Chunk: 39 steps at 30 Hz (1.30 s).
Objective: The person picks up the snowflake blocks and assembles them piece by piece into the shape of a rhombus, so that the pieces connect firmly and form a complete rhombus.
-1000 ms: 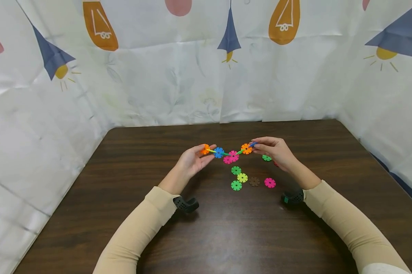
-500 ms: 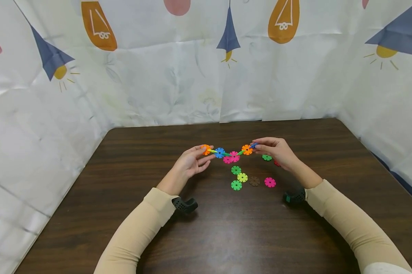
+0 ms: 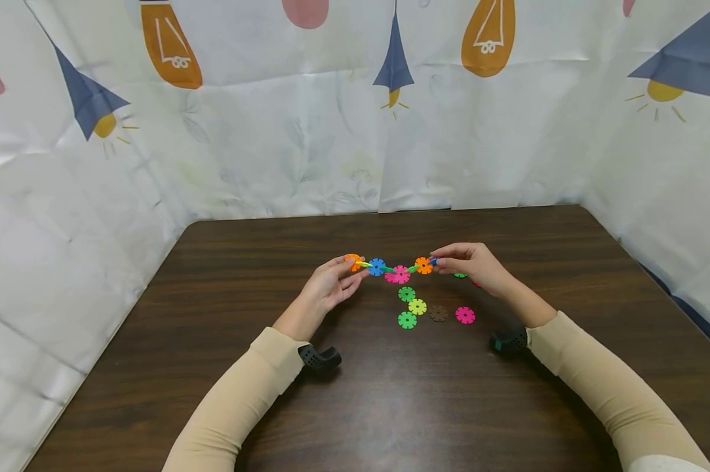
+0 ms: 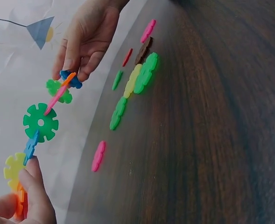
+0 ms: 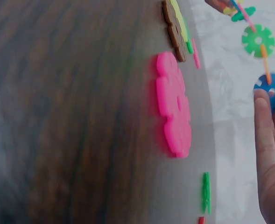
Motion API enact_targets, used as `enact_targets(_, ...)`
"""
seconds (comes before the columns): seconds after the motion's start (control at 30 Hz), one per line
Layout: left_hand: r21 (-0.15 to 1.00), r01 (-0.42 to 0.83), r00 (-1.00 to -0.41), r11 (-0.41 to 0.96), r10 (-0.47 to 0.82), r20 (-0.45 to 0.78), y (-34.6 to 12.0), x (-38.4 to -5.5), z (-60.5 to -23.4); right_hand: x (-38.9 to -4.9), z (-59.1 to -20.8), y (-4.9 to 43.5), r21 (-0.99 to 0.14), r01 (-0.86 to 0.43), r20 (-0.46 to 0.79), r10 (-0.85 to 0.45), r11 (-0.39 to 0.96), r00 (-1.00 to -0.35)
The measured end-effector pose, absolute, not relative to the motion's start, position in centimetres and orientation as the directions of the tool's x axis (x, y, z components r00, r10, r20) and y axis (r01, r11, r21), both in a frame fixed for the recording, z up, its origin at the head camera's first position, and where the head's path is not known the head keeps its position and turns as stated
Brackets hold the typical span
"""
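A chain of interlocking notched plastic discs stretches between my two hands, above the dark table. My left hand (image 3: pixel 324 288) pinches the orange disc (image 3: pixel 353 263) at its left end. My right hand (image 3: pixel 477 267) pinches the blue disc (image 5: pixel 271 91) at the other end between thumb and fingers. Between them sit a yellow disc (image 4: pixel 14 169), a second blue disc (image 3: pixel 376 267), a green disc (image 4: pixel 40 122), a pink disc (image 3: pixel 400 274), a light green disc (image 4: pixel 65 95) and another orange disc (image 3: pixel 423 265). The discs stand at differing angles, some edge-on.
Loose discs lie flat on the brown table (image 3: pixel 366 406): a yellow one (image 3: pixel 417 307), a brown one (image 3: pixel 438 313), a pink one (image 3: pixel 465 315) and several green ones (image 3: pixel 407 320). A red disc (image 4: pixel 127 57) lies partly behind my right hand. Printed white cloth (image 3: pixel 307 151) surrounds the table.
Both hands have lowered slightly with the chain, the right end dropping a little more. The left hand's lower fingers have curled in somewhat. The loose discs have stayed put.
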State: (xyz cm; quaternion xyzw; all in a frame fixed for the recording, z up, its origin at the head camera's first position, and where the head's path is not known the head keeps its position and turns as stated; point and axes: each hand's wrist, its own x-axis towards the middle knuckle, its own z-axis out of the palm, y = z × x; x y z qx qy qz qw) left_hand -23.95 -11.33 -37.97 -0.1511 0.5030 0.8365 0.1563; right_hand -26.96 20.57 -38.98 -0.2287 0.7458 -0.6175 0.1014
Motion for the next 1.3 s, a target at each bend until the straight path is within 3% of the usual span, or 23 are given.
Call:
enact_targets(0.33,0.783,-0.419,-0.901,-0.46,0.106,-0.42,-11.3,-23.8,-38.2,-27.5,-39.0,21.5,-0.951,-0.199,0.072,-0.46,0.235,-0.885)
enact_targets(0.77,0.791,-0.426,-0.899,-0.439,0.104,-0.426,-11.8,-23.8,-38.2,-28.3,-38.2,24.5,-0.776,-0.223,-0.076,-0.439,0.59,-0.895)
enact_targets(1.3,0.789,-0.434,-0.897,-0.435,0.127,-0.424,-11.7,-23.9,-38.4,-29.8,-38.5,24.8,-0.652,-0.245,-0.15,-0.439,0.717,-0.886)
